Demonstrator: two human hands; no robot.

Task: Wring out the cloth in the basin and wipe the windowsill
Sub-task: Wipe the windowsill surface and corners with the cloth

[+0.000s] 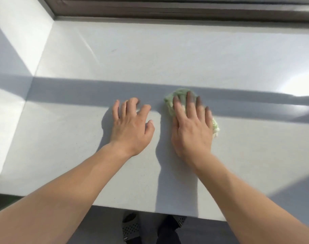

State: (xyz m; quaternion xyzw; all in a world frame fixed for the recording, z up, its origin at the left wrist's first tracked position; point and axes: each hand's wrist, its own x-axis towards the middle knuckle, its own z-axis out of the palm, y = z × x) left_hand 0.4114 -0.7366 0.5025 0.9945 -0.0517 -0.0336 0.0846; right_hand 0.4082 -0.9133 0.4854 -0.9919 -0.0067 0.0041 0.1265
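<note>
Head view, only one: right hand (192,127) flat, palm down, fingers spread, pressing a bunched green-and-white cloth (173,101) onto the windowsill (167,59). No pinch or fist, it just pins the cloth under palm and fingers. Cloth sits mid-sill, slightly right, on the edge of a shadow band; bits stick out past the fingertips and at the right of the palm. Left hand (130,127) just left of it, open, fingers splayed, holding nothing; looks like it rests on the sill as a brace, contact not certain. Basin not in frame. Dark window frame (185,11) along the far edge.

Judgement: wiping step, wringing looks done. To do it well: keep pressure even through the palm, run long overlapping passes, work into the far-left corner and along the frame, refold the cloth when it bunches.
</note>
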